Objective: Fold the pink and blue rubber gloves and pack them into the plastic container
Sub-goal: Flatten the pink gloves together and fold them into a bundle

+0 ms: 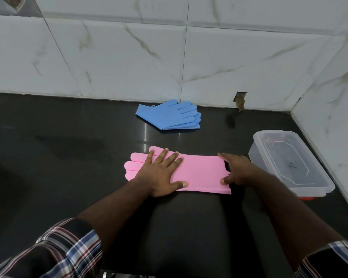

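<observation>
Blue gloves (170, 115) (perhaps stacked) by tiled wall (209, 63)

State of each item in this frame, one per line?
pink gloves: flat on the counter, unfolded, under both hands
blue gloves: stacked flat near the wall, untouched
plastic container: lid on, no gloves inside
left hand: pressing flat on the pink gloves
right hand: holding the cuff end

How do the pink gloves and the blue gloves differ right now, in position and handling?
The pink gloves lie near the counter's front edge with fingers pointing left; the blue gloves lie by the back wall with fingers pointing right. The left hand presses flat on the pink ones and the right hand holds their cuff; the blue ones are untouched. Both lie flat, outside the container.
</observation>
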### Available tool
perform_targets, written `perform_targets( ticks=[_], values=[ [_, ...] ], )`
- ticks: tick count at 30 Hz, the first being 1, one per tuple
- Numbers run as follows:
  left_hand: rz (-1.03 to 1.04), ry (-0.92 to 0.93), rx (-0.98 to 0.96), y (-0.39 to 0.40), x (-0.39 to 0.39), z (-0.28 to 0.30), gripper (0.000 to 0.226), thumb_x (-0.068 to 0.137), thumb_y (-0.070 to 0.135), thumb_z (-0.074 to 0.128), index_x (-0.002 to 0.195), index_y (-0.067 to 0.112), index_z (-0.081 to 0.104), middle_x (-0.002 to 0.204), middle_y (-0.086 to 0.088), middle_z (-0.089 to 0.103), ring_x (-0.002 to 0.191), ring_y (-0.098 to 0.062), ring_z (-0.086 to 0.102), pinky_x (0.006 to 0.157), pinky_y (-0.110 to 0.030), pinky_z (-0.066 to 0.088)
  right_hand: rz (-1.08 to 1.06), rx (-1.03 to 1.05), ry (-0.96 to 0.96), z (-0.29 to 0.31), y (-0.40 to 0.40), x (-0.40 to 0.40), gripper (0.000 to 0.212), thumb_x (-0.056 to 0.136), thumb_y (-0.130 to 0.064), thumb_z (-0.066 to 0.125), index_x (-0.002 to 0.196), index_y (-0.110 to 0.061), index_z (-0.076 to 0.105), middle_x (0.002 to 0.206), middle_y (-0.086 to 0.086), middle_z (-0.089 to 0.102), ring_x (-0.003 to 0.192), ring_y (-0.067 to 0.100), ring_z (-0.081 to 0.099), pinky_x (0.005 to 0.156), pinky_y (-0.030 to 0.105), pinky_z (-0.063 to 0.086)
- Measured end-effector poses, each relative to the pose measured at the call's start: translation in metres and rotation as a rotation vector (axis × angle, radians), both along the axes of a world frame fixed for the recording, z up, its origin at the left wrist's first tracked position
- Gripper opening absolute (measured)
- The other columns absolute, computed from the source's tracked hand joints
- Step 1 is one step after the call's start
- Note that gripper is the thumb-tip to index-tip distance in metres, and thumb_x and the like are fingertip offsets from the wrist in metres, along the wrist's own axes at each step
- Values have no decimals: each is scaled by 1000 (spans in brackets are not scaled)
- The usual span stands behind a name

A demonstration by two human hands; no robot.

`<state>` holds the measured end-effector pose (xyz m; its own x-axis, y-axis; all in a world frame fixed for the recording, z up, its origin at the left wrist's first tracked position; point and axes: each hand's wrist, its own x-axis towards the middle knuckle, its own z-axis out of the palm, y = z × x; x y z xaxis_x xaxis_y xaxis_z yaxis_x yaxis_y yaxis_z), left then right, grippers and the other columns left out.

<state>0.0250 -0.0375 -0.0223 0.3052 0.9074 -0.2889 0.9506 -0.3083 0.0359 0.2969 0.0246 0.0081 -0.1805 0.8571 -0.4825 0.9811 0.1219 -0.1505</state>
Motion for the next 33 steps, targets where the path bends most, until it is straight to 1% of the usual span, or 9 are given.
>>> perform_targets(
  ticks=[4, 6, 9, 12, 16, 19, 24, 28, 33],
  values=[
    [-5, 6, 31, -1, 0, -6, 94, 83, 87, 9, 158, 35, -12, 168, 8, -13, 154, -21, -17, 120, -61, -12, -124, 58, 144, 6, 5, -2, 86, 81, -30, 77, 152, -23, 29, 153, 6, 40, 137, 28, 41, 113, 43, 36],
    [-2, 7, 42, -2, 0, -7, 94, 83, 87, 8, 158, 35, -12, 168, 7, -13, 154, -21, -17, 120, -61, -11, -227, 58, 215, 8, 8, -7, 74, 82, -27, 76, 146, -16, 40, 139, 7, 55, 121, 25, 56, 100, 36, 46],
    [-1, 3, 49, -2, 0, -8, 94, 82, 87, 8, 158, 35, -12, 168, 7, -13, 154, -21, -17, 119, -61, -12, -304, 59, 230, 9, 9, -11, 35, 84, -29, 74, 109, -6, 69, 97, 8, 71, 87, 22, 66, 76, 33, 51],
    [0, 4, 57, -2, 0, -9, 95, 82, 87, 8, 158, 35, -12, 168, 7, -13, 154, -22, -16, 119, -61, -12, -376, 114, 322, 11, 6, -10, 20, 84, -21, 73, 81, -3, 68, 82, 14, 69, 80, 26, 66, 73, 36, 51],
    [4, 5, 55, -2, 0, -11, 95, 82, 88, 8, 158, 35, -12, 168, 7, -14, 154, -21, -17, 119, -61, -13, -440, 137, 490, 14, -2, -7, 22, 91, -19, 65, 74, -4, 64, 72, 12, 66, 66, 20, 61, 66, 34, 51],
    [1, 8, 54, -2, 0, -11, 95, 82, 88, 8, 158, 35, -14, 167, 7, -15, 154, -22, -17, 119, -61, -14, -488, 52, 603, 9, -9, 1, 8, 91, -18, 67, 92, -14, 60, 83, 7, 67, 80, 21, 66, 74, 38, 59],
    [-6, 22, 45, -1, 1, -11, 95, 81, 88, 7, 157, 35, -15, 167, 7, -16, 154, -22, -17, 119, -62, -12, -582, -112, 888, 9, -19, 14, 59, 84, 0, 71, 130, -27, 46, 101, 16, 67, 97, 29, 68, 83, 51, 59],
    [-7, 27, 38, 0, 1, -10, 95, 81, 88, 7, 157, 35, -16, 167, 7, -16, 154, -22, -17, 119, -62, -12, -644, -188, 962, 8, -24, 15, 66, 81, 8, 71, 133, -27, 50, 110, 13, 61, 101, 29, 66, 79, 48, 60],
    [-3, 24, 35, 0, 1, -10, 95, 81, 88, 8, 157, 36, -16, 167, 7, -16, 154, -22, -17, 119, -62, -13, -685, -250, 970, 1, -30, 14, 48, 80, 2, 75, 119, -23, 65, 113, 7, 66, 97, 23, 67, 71, 30, 57]
  ],
)
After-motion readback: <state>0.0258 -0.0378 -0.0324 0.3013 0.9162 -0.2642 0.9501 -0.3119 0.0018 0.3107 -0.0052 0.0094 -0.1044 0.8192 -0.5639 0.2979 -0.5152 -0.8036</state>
